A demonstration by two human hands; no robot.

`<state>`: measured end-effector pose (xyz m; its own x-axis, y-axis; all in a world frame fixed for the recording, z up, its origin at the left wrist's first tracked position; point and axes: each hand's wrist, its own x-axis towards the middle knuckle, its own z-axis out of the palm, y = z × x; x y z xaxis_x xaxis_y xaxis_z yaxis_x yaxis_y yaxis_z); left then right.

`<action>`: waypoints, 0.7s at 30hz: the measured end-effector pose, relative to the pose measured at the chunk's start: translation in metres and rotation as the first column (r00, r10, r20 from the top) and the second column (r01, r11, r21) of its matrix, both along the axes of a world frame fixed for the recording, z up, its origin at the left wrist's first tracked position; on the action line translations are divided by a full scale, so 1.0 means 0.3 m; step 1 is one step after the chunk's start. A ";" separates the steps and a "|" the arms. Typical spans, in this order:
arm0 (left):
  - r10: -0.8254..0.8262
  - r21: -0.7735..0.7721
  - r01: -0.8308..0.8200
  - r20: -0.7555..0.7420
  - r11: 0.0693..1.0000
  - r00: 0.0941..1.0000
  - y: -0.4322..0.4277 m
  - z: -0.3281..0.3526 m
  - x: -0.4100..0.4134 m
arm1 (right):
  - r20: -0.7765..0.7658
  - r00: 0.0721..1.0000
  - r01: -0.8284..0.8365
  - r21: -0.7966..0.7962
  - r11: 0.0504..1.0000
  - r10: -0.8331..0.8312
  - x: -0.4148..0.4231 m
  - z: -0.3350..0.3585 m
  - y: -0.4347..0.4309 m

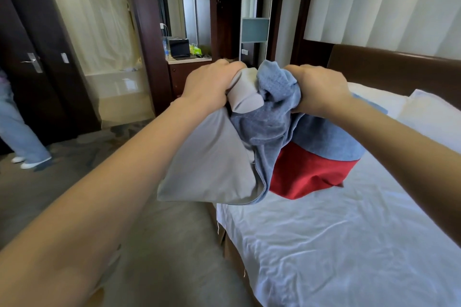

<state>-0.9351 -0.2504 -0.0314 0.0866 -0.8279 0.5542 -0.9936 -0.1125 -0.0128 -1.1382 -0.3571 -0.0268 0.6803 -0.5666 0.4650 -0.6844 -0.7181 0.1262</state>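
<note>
Above the bed (336, 244) edge, both hands hold the bundle up so it hangs free. The left hand (207, 85) has its fingers clenched round the grey pillow (209, 164) corner, and the right hand (321, 90) bunches the cover (319, 137) mouth, likely working pillow against cover.

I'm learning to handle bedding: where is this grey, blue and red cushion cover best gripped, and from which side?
At its bunched top edge, from above: left hand on the grey panel, right hand on the blue part. The full bulk hangs below, partly over the bed, so the gathered fabric likely gives the surest hold.
</note>
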 end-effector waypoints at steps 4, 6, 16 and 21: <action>-0.013 -0.001 0.013 0.000 1.000 1.000 -0.212 -0.016 0.106 | 0.016 1.000 0.025 0.020 1.000 -0.025 0.091 -0.022 -0.185; -0.042 0.014 0.041 0.010 0.999 0.999 -0.325 -0.033 0.152 | 0.014 0.998 0.055 0.033 0.998 -0.055 0.133 -0.047 -0.280; -0.290 0.117 0.286 0.023 0.951 0.957 -0.942 -0.083 0.378 | 0.019 0.950 0.306 0.126 0.944 -0.310 0.309 -0.140 -0.743; -0.405 0.138 0.397 0.036 0.907 0.913 -1.210 -0.087 0.424 | 0.063 0.902 0.414 0.158 0.897 -0.427 0.348 -0.185 -0.927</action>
